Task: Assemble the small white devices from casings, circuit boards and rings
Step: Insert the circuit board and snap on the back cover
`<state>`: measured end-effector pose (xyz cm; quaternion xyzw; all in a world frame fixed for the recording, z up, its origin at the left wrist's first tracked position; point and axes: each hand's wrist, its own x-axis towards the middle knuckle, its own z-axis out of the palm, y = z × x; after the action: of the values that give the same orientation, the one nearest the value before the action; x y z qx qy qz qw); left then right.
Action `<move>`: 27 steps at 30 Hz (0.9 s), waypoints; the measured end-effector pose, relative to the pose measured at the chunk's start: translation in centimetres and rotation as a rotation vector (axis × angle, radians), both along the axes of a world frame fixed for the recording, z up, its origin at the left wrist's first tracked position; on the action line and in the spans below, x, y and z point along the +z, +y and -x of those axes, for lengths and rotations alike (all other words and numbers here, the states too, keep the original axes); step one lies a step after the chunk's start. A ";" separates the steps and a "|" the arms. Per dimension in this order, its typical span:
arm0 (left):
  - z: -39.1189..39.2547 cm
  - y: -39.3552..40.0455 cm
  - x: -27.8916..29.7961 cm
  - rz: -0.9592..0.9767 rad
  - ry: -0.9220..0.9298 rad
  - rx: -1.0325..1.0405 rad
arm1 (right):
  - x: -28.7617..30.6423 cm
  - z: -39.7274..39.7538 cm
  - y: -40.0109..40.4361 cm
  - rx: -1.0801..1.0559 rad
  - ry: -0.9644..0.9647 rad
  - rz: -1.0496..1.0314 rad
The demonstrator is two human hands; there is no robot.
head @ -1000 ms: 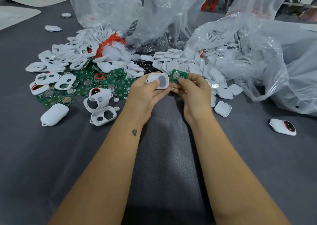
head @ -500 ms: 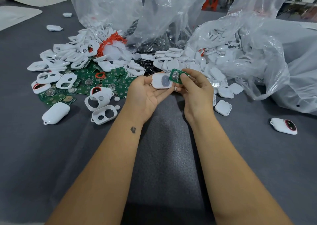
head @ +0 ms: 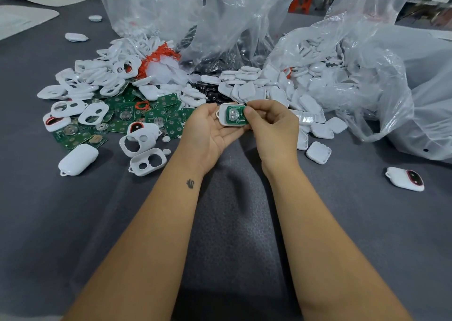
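Here the left hand lies palm up above the grey bench, its fingers curled under a white casing which it cradles. The right hand pinches a green circuit board with thumb and fingers and holds it on the open casing. The board shows a round silver battery holder and seems to sit inside the shell, though the thumb hides its right edge. Behind the hands lie heaps of boards and casings.
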<state>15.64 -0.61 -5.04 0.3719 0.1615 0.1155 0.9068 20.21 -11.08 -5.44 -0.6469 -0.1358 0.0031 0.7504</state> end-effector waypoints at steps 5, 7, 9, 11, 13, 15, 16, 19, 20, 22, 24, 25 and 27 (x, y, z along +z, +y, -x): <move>0.1 -0.2 0.1 -0.001 -0.018 -0.021 | -0.2 0.0 0.2 -0.052 -0.036 0.071; 0.1 -0.2 0.1 0.003 -0.023 -0.022 | -0.2 -0.1 0.4 -0.070 -0.050 0.094; 0.1 -0.2 0.1 -0.001 -0.023 -0.021 | -0.2 -0.1 0.4 -0.084 -0.062 0.115; 0.1 -0.2 0.0 -0.005 -0.022 -0.019 | -0.3 -0.1 0.5 -0.091 -0.077 0.131; 0.1 -0.2 0.1 -0.006 -0.025 -0.021 | -0.3 -0.1 0.5 -0.093 -0.091 0.146; 0.1 -0.3 0.1 -0.001 -0.022 -0.018 | -0.3 0.0 0.5 -0.090 -0.099 0.152; 0.2 -0.3 0.1 0.002 -0.020 -0.015 | -0.3 0.0 0.5 -0.088 -0.101 0.152; 0.2 -0.3 0.3 0.010 -0.018 -0.010 | -0.2 -0.1 0.5 -0.087 -0.093 0.134; 0.2 -0.3 0.3 0.013 -0.016 -0.008 | -0.2 -0.1 0.5 -0.087 -0.090 0.129; 0.2 -0.3 0.2 0.013 -0.011 -0.008 | -0.2 0.0 0.5 -0.086 -0.090 0.134; 0.2 -0.3 0.2 0.011 -0.013 -0.017 | -0.2 0.0 0.5 -0.092 -0.093 0.152; 0.2 -0.3 0.2 0.011 -0.020 -0.025 | -0.2 0.0 0.5 -0.098 -0.095 0.162; 0.2 -0.2 0.2 0.004 -0.034 -0.041 | -0.2 -0.1 0.6 -0.108 -0.102 0.176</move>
<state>15.41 -0.83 -4.87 0.3712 0.1388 0.1030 0.9123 20.27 -10.53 -5.69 -0.7161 -0.1378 -0.0583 0.6817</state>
